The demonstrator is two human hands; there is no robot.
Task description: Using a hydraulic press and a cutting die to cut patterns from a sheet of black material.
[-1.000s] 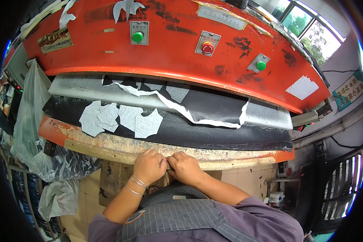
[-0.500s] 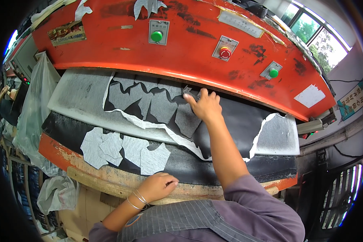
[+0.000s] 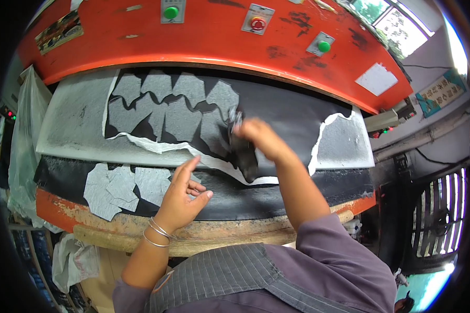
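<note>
My right hand (image 3: 257, 136), smeared by motion, is closed at a dark object with a shiny upper end (image 3: 241, 148); blur hides its exact kind. Beneath lies a black sheet (image 3: 292, 120) with a ragged white edge, spread on a pale board (image 3: 70, 117). Left of the right hand, several grey cut pieces (image 3: 183, 122) sit in rows within the sheet. My left hand (image 3: 181, 197), fingers apart and holding nothing, hovers over the front ledge, beside loose pale-grey cut pieces (image 3: 102, 194). It partly covers the rightmost of them.
A red machine beam (image 3: 203, 39) spans the far side, with green buttons (image 3: 171, 12) and a red button (image 3: 257, 23). Along the front runs a worn wooden edge (image 3: 120, 237). A clear plastic bag (image 3: 26, 151) hangs at the left.
My right hand has come nearer from beneath the red beam, drawing the dark object with it. My left hand has risen forward and its fingers have spread. The view has shifted.
</note>
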